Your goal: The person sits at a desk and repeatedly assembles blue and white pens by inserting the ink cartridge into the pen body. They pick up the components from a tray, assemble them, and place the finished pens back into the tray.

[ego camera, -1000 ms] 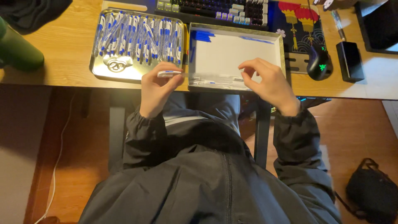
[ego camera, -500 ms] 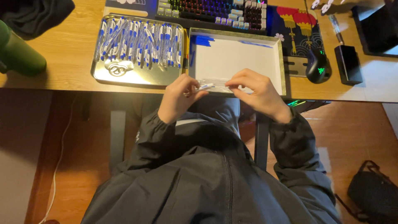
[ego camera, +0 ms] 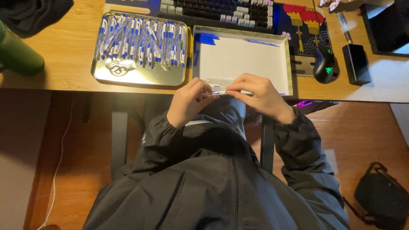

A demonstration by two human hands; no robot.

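My left hand [ego camera: 188, 103] and my right hand [ego camera: 260, 96] meet at the near edge of the desk, both pinching one white and blue pen [ego camera: 216, 93] held level between them. Behind the hands stands a shallow white tray [ego camera: 244, 56] with a few blue pens along its far wall. To its left a silver metal tray [ego camera: 140, 73] holds several white and blue pens [ego camera: 140, 39] laid in rows. Part of the held pen is hidden by my fingers.
A keyboard [ego camera: 217, 10] runs along the back. A black mouse [ego camera: 324, 64] sits on a patterned mat, with a small black box [ego camera: 356, 64] beside it. A green bottle [ego camera: 17, 55] stands at far left. A black bag [ego camera: 381, 198] lies on the floor at right.
My left hand brought a pen from the silver tray's front toward the middle. My right hand came in from the right and both now grip the pen together.
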